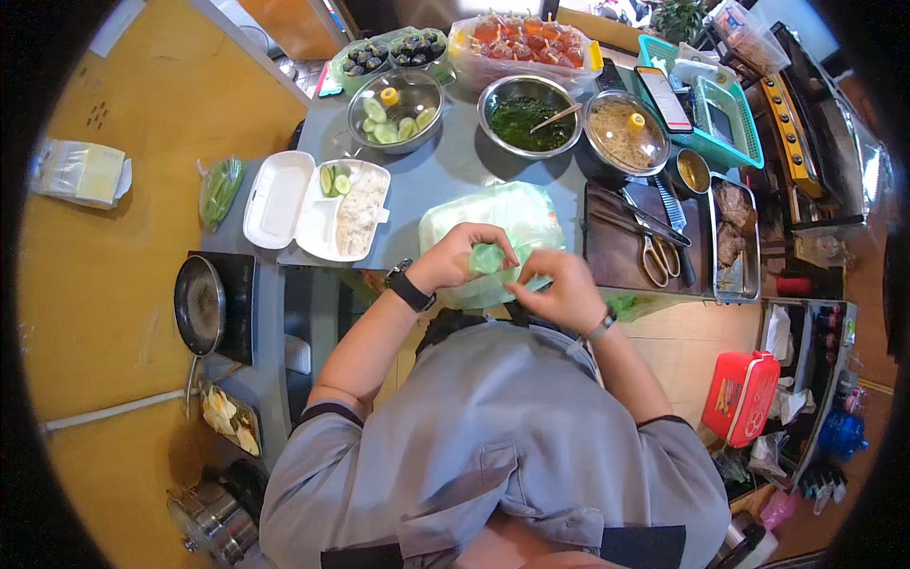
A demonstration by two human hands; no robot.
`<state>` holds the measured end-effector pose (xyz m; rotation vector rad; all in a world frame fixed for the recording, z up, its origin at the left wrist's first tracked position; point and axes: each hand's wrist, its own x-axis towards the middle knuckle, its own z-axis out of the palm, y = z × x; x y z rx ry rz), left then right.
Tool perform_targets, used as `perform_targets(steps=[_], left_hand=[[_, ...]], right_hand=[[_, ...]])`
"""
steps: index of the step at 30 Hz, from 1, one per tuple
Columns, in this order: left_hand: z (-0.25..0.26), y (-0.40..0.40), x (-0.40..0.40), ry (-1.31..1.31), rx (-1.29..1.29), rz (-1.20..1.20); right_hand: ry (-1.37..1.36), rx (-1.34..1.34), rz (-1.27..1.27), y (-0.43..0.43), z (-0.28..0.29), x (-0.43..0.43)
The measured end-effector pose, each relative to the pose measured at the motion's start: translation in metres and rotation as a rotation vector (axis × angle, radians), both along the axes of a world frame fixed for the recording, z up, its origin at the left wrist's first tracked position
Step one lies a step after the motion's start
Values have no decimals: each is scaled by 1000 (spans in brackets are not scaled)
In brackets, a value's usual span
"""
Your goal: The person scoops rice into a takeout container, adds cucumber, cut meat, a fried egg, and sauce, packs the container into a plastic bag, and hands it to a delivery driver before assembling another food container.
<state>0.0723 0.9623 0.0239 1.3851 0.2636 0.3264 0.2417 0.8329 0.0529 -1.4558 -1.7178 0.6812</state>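
A pale green translucent plastic bag (530, 206) with a white foam box inside lies at the table's front edge. My left hand (462, 259) grips the bag's gathered top, and a green tuft puffs out between thumb and fingers. Close on its right, my right hand (565, 288) has thumb and finger pinched at the bag; motion blurs it, and a thin strand seems to run between the hands. To the left stands an open foam meal box (323, 245) with white rice (361, 206) and cucumber slices (334, 181) in separate compartments.
Along the back stand a lidded bowl of cucumber (396, 146), a bowl of greens (530, 153) and a lidded bowl of noodles (618, 131). Scissors (657, 259) and tongs (640, 217) lie on a dark cutting board (604, 267), beside a meat tray (736, 293). A frying pan (202, 306) sits at left.
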Motion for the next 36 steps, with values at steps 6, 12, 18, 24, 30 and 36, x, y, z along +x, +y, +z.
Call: perform_targets(steps=[6, 12, 18, 24, 30, 36], left_hand=[[17, -23, 4, 174, 1086, 295], [-25, -29, 7, 59, 1348, 770], [-46, -40, 15, 114, 1112, 1089], [-19, -55, -10, 184, 1008, 853], [-45, -92, -14, -72, 136, 1137], [-60, -98, -57, 500, 161, 1044]], right_hand=[[515, 90, 52, 66, -34, 4], [586, -124, 82, 65, -77, -2], [459, -339, 90, 68, -95, 0], [1020, -669, 250, 89, -38, 4], [555, -546, 634, 117, -62, 39], [-300, -202, 457, 127, -96, 60]])
